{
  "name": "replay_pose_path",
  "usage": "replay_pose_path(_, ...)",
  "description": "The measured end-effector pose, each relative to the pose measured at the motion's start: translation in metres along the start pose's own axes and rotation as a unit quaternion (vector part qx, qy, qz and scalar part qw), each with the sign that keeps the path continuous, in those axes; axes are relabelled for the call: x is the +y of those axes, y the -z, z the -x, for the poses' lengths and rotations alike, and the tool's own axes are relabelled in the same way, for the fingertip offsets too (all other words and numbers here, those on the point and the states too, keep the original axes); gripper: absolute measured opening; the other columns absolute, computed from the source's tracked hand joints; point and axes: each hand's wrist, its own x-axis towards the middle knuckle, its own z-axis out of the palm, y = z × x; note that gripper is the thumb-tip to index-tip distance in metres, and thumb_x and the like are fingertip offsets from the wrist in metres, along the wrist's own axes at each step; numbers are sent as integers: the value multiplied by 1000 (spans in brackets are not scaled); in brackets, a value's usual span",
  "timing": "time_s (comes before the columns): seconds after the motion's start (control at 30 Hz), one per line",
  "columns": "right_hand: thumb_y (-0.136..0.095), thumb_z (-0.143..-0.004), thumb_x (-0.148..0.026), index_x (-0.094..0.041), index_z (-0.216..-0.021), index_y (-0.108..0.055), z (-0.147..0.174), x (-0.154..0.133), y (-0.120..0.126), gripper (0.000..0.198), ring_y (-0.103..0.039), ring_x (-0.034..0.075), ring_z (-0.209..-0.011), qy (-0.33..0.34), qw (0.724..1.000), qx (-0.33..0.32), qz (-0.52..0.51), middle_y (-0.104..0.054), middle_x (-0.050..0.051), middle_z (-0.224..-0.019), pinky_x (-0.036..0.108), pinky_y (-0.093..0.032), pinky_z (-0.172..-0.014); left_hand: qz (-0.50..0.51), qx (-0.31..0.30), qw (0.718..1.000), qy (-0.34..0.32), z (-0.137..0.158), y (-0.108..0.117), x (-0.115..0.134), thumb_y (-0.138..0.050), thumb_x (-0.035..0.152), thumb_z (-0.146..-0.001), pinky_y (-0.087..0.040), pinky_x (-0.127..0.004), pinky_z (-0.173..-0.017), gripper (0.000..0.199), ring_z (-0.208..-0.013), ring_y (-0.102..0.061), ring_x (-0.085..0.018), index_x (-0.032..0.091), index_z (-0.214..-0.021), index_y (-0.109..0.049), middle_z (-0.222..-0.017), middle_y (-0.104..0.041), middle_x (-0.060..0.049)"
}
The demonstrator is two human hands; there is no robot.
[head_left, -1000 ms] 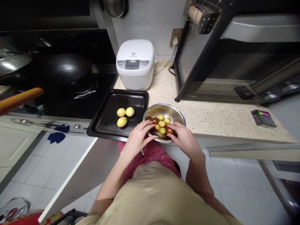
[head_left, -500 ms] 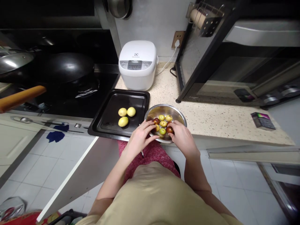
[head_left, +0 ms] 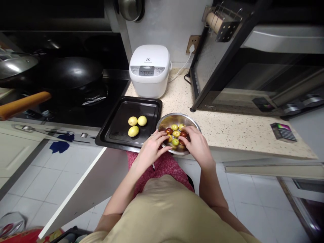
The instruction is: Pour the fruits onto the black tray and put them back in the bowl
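A round steel bowl (head_left: 196, 122) holds several small jujubes, some yellow-green like this jujube (head_left: 176, 134), others dark red. My left hand (head_left: 152, 146) reaches over the bowl's left rim. Its fingertips rest at a brownish-yellow jujube (head_left: 169, 138), with the thumb spread apart from them. From the right side, my right hand (head_left: 198, 146) dips into the bowl, thumb and fingers curled around a dark red jujube (head_left: 184, 134). Another red jujube (head_left: 168, 131) lies beside my left fingertips. The palm sides of both hands are hidden.
Left of the bowl, a black baking tray (head_left: 115, 118) carries three lemons (head_left: 133, 131). Behind it stands a white rice cooker (head_left: 150, 74). An oven (head_left: 253, 81) and a small dark box (head_left: 283, 132) are on the right. A wok (head_left: 73, 74) sits on the stove; a cabinet door (head_left: 76, 192) stands ajar.
My right hand has shifted slightly up and left within the bowl, its fingers moving over the red jujubes at the right. My left hand stays almost still.
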Motion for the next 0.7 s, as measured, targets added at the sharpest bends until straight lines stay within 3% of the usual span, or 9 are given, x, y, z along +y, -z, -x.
replay_pose_path(0.17,-38,-101,-17,-11,-138,-63,-5,4,-7,45,-61,34,-133,-3,1000,-2,11,-64,20,-144,51,-52,-109,-2,3,1000,7,0,2,2,-66,40,-99,-43,-53,-124,38,-133,-64,-26,22,-132,-64,-138,-68,-13)
replay_pose_path(0.5,-35,-100,-16,-16,-128,-70,2,3,-3,45,-69,30,-121,9,1000,-7,-4,-70,15,-136,47,-57,-104,-3,-4,1000,9,0,5,5,-66,40,-99,-44,-51,-123,39,-134,-63,-27,19,-131,-64,-140,-67,-14)
replay_pose_path(0.7,-35,-102,-21,-14,-127,-71,5,4,0,44,-68,32,-121,9,999,21,-28,-70,15,-134,50,-56,-104,-42,30,998,48,1,25,-7,-65,38,-100,-50,-46,-116,36,-136,-60,-27,22,-132,-63,-142,-65,-11)
